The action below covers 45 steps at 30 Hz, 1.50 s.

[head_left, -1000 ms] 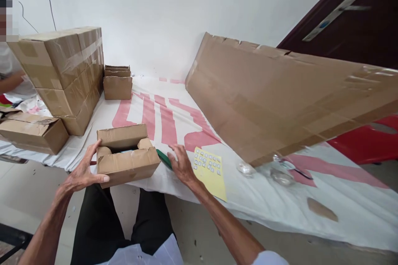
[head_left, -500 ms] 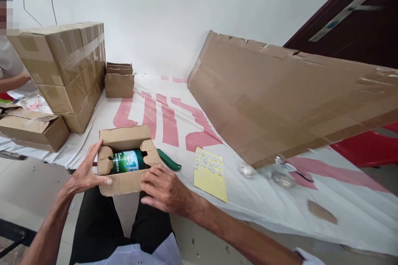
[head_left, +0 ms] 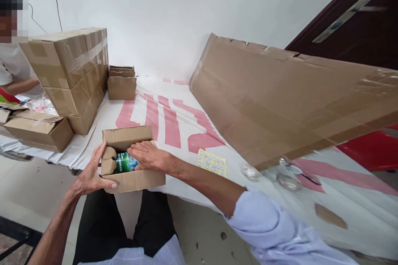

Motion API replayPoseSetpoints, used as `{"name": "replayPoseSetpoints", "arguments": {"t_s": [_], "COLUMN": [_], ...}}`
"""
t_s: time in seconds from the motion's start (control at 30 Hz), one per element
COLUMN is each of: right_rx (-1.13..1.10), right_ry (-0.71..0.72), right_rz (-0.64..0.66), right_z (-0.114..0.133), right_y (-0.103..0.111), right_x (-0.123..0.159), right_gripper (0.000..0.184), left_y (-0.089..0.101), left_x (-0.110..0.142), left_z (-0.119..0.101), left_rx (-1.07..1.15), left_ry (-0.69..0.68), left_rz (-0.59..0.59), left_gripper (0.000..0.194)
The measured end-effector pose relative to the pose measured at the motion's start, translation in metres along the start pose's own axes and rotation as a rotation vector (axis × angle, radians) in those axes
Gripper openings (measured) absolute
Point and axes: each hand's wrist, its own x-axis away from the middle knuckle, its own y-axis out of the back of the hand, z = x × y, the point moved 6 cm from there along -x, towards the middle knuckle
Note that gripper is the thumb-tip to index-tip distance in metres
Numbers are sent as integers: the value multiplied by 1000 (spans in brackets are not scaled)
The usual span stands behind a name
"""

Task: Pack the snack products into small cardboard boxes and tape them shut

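Note:
A small open cardboard box [head_left: 137, 179] sits at the near edge of the table, over my lap. Inside it lies a green labelled bottle [head_left: 123, 162]. My left hand [head_left: 92, 176] grips the box's left end, thumb along the front wall and fingers on the left flap. My right hand [head_left: 146, 155] lies palm down inside the box, fingers stretched over the right flap and the bottle's right end. The bottle is partly hidden by that hand.
A yellow sticker sheet [head_left: 213, 162] lies right of the box. Taped cartons [head_left: 70, 70] are stacked at left, small boxes [head_left: 121, 83] behind. A large flattened cardboard sheet [head_left: 280, 95] leans at right, above clear plastic bits [head_left: 284, 179]. Another person's arm [head_left: 17, 87] is at far left.
My right hand left the green object beside the box, crossed the front of the box and now rests inside it on the bottle. The front flap swung down, exposing the bottle.

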Motion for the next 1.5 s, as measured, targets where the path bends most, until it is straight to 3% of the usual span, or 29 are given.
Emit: {"name": "replayPoseSetpoints", "arguments": {"t_s": [0.13,0.23,0.33,0.47,0.7,0.93,1.1,1.2,1.3,1.5], "right_rx": [-30,-37,-26,-38,-110,-149,-185,-155,-39,118], "right_ry": [39,89,112,75,34,101,103,117,106,50], "right_rz": [-4,1,-14,-127,-211,-78,-30,-5,0,-140], "right_z": [3,3,1,-6,-22,-19,-19,-15,-6,-1], "right_y": [-8,-6,4,23,35,10,-8,-9,-1,37], "right_x": [-11,-9,0,16,25,3,-14,-12,-5,16], "right_gripper": [57,49,46,49,43,35,49,45,43,54], "left_y": [-1,0,2,5,19,12,3,2,4,11], "left_x": [0,-1,-3,-11,-30,-36,-31,-29,-27,-27], "left_z": [0,-1,-3,-12,-35,-20,-6,-5,-6,-6], "left_rx": [8,4,-3,1,-54,-114,-62,-24,-30,-28], "left_ry": [9,12,2,-16,-69,-67,-49,-42,-51,-29], "left_rz": [25,-7,-58,-95,-28,26,36,29,6,-9], "left_gripper": [136,132,131,135,133,131,135,137,136,131]}}
